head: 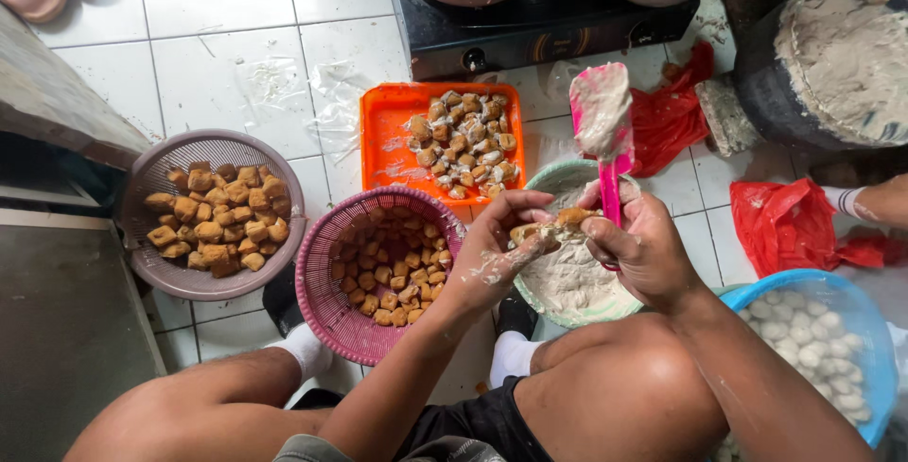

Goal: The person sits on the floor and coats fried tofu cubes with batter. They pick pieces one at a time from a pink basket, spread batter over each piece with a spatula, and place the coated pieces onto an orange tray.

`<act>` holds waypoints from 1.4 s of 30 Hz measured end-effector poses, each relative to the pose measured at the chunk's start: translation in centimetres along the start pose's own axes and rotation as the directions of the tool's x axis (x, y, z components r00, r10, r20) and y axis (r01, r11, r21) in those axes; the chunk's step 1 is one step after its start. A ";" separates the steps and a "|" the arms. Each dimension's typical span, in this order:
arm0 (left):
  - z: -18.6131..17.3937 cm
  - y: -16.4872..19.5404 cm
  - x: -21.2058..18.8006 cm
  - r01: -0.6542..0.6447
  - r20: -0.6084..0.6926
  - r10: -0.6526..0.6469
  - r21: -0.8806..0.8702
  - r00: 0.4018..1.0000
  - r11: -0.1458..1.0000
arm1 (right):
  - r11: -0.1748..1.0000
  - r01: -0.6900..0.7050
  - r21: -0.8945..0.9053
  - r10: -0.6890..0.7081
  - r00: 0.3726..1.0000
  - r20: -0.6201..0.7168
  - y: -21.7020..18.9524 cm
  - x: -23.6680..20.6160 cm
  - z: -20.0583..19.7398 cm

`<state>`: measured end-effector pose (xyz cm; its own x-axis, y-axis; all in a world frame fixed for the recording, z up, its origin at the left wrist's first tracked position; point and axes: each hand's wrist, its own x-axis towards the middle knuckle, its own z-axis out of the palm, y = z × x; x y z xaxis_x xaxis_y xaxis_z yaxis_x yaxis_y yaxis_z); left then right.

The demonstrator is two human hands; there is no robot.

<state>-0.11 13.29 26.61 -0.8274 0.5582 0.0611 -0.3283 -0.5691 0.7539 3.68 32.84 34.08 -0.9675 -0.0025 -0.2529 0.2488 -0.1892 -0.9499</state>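
My left hand (499, 238) and my right hand (640, 247) meet over a pale green bowl (551, 178) of whitish paste. Between their fingers sits a brown fried tofu piece (553, 225), held from both sides. My right hand also grips the handle of a pink spatula (605, 131), whose blade stands upright and is coated with paste. A pink-purple basket (326, 306) of tofu pieces is just left of my left forearm.
An orange tray (383, 136) of filled tofu lies behind the bowl. A grey-mauve basket (156, 164) of tofu stands at left, a blue basket (865, 315) of white balls at right. A stove (530, 32) with pans, red plastic bags (780, 221) and a dark paste-filled tub (832, 60) crowd the back. Another person's arm (875, 202) shows at right.
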 end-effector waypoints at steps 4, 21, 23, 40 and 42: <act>-0.1 -0.5 0.2 0.226 0.042 -0.222 -0.134 0.974 0.965 | 0.969 0.046 -0.245 -0.056 0.998 -0.032 0.2 -0.1 0.3; 2.5 1.5 -1.1 -0.133 -0.202 0.087 -0.228 0.976 0.965 | 0.756 0.129 -0.642 -0.125 0.991 0.052 -1.2 -1.0 4.6; 2.3 2.9 -1.3 -0.141 -0.163 0.098 -0.272 0.982 0.952 | 0.560 0.251 -0.789 -0.233 0.962 0.141 -1.8 -0.8 4.7; -2.5 4.6 -0.5 -0.304 -0.195 0.322 0.114 0.927 0.946 | 0.075 0.257 -0.963 -0.525 0.832 0.181 -1.8 -2.5 3.9; -3.1 5.0 -0.6 -0.403 -0.173 0.446 0.232 0.878 0.885 | 0.092 0.213 -0.973 -0.506 0.851 0.139 -1.9 -2.5 3.5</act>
<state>-2.66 8.22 28.27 -0.9520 0.1319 0.2762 0.1488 -0.5892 0.7942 5.46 29.74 37.19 -0.9558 -0.0426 0.2910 -0.1392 0.9371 -0.3201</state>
